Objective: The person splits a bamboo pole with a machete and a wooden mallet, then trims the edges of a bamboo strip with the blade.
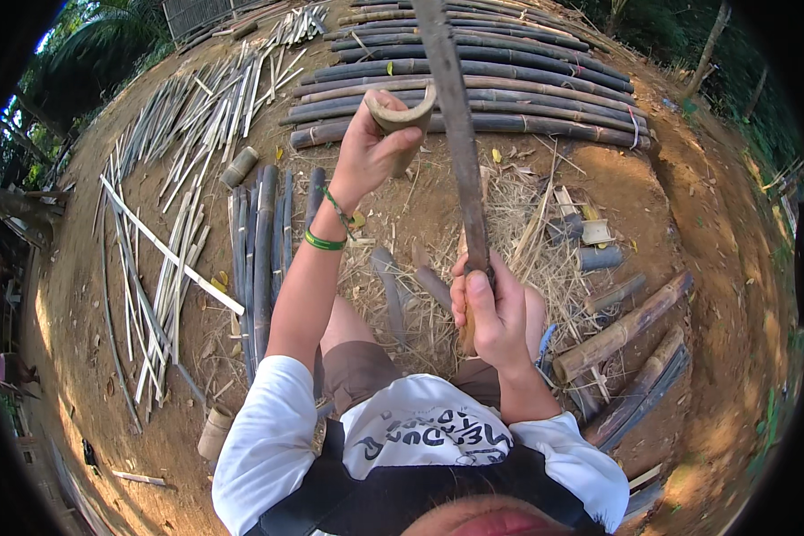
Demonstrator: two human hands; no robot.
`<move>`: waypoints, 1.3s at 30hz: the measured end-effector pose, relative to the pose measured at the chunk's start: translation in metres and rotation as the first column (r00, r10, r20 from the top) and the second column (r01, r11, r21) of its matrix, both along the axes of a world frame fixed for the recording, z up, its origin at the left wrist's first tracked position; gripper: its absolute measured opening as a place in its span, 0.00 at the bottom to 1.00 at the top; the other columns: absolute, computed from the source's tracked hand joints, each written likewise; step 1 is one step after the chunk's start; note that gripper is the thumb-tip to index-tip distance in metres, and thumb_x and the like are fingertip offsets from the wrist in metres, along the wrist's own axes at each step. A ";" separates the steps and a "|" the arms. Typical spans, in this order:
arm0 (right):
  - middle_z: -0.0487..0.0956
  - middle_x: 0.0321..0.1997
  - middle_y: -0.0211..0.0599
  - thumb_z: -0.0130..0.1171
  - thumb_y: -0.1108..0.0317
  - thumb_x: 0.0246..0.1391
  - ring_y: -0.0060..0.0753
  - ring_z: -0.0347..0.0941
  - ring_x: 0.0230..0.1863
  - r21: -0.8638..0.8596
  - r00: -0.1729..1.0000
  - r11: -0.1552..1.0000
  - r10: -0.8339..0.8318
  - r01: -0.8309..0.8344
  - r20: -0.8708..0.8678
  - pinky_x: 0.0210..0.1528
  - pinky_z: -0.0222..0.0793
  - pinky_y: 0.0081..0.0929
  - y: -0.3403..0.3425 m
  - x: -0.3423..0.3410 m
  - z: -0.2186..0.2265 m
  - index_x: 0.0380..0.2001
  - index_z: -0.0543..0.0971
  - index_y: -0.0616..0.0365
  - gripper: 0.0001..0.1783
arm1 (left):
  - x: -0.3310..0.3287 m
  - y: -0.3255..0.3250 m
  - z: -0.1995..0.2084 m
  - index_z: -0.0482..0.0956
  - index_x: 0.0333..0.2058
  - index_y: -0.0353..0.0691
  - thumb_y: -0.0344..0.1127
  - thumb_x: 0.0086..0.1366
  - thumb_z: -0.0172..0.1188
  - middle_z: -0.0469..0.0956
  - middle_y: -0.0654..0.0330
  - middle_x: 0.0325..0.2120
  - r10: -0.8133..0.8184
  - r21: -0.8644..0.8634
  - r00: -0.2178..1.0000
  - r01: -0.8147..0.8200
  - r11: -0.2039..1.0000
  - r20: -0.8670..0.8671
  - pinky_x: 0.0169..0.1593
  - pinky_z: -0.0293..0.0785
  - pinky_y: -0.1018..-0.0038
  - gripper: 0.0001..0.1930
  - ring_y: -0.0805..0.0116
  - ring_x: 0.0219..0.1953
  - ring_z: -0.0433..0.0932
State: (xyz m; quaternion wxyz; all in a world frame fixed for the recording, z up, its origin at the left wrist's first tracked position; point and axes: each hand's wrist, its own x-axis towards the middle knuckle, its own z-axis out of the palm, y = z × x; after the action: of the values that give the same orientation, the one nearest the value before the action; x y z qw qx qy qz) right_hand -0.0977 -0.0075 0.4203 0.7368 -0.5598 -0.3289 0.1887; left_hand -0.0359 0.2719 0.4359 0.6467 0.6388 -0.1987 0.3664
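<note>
My left hand is raised in front of me, its fingers wrapped round a curved piece of split bamboo whose cut end faces me. In my right hand, closed on the handle, is a machete. Its long dark blade points up and away, just right of the bamboo piece and apart from my left hand. Both forearms are bare, and a green band sits on my left wrist. Below the hands, bamboo shavings and short bamboo pieces lie on the ground around my legs.
Long dark bamboo poles lie in rows ahead. Pale split strips are strewn at the left, near upright-looking dark lengths. Thick cut sections lie at the right. A short bamboo tube rests on the bare earth.
</note>
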 end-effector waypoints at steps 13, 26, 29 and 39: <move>0.70 0.21 0.23 0.51 0.57 0.72 0.12 0.64 0.20 0.025 0.998 1.000 0.002 0.000 -0.067 0.23 0.60 0.15 -0.002 0.004 -0.002 0.43 0.73 0.60 0.15 | 0.002 0.038 0.005 0.71 0.46 0.41 0.30 0.69 0.67 0.77 0.70 0.39 0.163 -0.026 0.985 -0.162 0.986 0.056 0.47 0.72 0.80 0.13 0.82 0.42 0.74; 0.70 0.21 0.23 0.54 0.59 0.71 0.12 0.64 0.20 0.057 0.997 0.997 0.056 -0.053 -0.054 0.23 0.59 0.16 -0.004 0.005 -0.007 0.43 0.73 0.61 0.14 | 0.008 0.036 0.008 0.72 0.46 0.41 0.32 0.69 0.67 0.79 0.69 0.40 0.163 0.009 0.987 -0.163 0.987 0.014 0.50 0.73 0.78 0.13 0.82 0.44 0.74; 0.71 0.21 0.22 0.55 0.59 0.71 0.12 0.65 0.20 0.040 0.997 0.998 0.057 -0.056 -0.042 0.22 0.59 0.16 -0.003 0.004 -0.005 0.43 0.74 0.61 0.14 | 0.009 0.035 0.006 0.72 0.46 0.41 0.31 0.71 0.64 0.79 0.68 0.42 0.126 0.050 0.992 -0.126 0.991 0.009 0.53 0.74 0.76 0.11 0.79 0.46 0.77; 0.71 0.18 0.21 0.57 0.60 0.69 0.11 0.64 0.20 -0.093 0.997 0.995 -0.035 0.042 0.069 0.22 0.55 0.19 -0.002 0.007 0.000 0.41 0.76 0.62 0.14 | 0.003 -0.016 0.009 0.69 0.43 0.44 0.24 0.65 0.66 0.73 0.72 0.39 0.111 0.107 0.990 -0.102 0.989 -0.082 0.51 0.71 0.78 0.15 0.82 0.44 0.72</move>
State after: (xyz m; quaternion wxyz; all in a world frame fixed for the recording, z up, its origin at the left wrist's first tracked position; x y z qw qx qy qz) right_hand -0.0904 -0.0098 0.4199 0.7016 -0.6062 -0.3332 0.1709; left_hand -0.0326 0.2563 0.4449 0.6006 0.6964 -0.1540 0.3614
